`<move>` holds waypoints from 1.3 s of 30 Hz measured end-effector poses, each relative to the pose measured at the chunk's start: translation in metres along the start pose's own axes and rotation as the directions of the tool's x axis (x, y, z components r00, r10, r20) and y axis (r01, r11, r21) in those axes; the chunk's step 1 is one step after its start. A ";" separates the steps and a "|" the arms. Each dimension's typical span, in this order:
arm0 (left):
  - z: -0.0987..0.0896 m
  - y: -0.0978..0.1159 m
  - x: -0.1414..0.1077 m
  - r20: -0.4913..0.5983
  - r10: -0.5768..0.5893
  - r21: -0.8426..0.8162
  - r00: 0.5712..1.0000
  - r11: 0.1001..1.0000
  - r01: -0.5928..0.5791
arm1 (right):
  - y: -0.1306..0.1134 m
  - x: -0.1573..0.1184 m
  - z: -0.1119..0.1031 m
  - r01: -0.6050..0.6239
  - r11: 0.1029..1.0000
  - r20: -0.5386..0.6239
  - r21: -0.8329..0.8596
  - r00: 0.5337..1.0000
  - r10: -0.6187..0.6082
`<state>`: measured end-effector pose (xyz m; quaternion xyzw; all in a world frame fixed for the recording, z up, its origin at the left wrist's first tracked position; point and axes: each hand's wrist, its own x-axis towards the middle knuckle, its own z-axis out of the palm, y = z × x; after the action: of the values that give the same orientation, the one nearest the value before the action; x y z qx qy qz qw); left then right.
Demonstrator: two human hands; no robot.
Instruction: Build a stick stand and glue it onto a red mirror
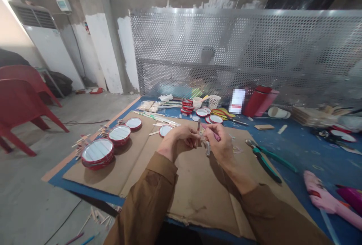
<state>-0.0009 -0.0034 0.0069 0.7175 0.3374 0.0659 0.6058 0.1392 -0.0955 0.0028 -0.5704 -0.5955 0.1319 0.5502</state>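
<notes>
My left hand (pixel 185 135) is closed in a pinch on a small, narrow strip (pixel 199 125) with a dark upper end, held upright above the cardboard (pixel 198 196). Close beside it, my right hand (pixel 219 139) wraps its fingers around a purple, pen-like stick (pixel 216 136). A short, pale greyish piece (pixel 207 149) hangs below the fingers; which hand bears it I cannot tell. Just beyond my left hand lies a round, red-rimmed white disc (pixel 165 130). At the left of the cardboard, several red-rimmed round pieces (pixel 97 150) stand in a row with small sticks at their outer sides.
Right of the cardboard lie green-handled cutters (pixel 268 158) and a pink glue gun (pixel 325 196). Cups (pixel 215 101), red-rimmed discs (pixel 202 112), a phone (pixel 236 101) and a red bottle (pixel 257 100) line the back. Behind stands a perforated metal panel (pixel 169 49); red chairs (pixel 25 105) are left.
</notes>
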 end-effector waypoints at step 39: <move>-0.001 -0.001 0.003 -0.012 -0.010 0.025 1.000 1.000 0.010 | 0.000 0.003 0.001 0.010 0.999 0.038 0.038 0.999 -0.011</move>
<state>0.0002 -0.0011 0.0057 0.7230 0.3453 0.0628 0.5951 0.1391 -0.0931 0.0040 -0.5541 -0.6064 0.1511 0.5500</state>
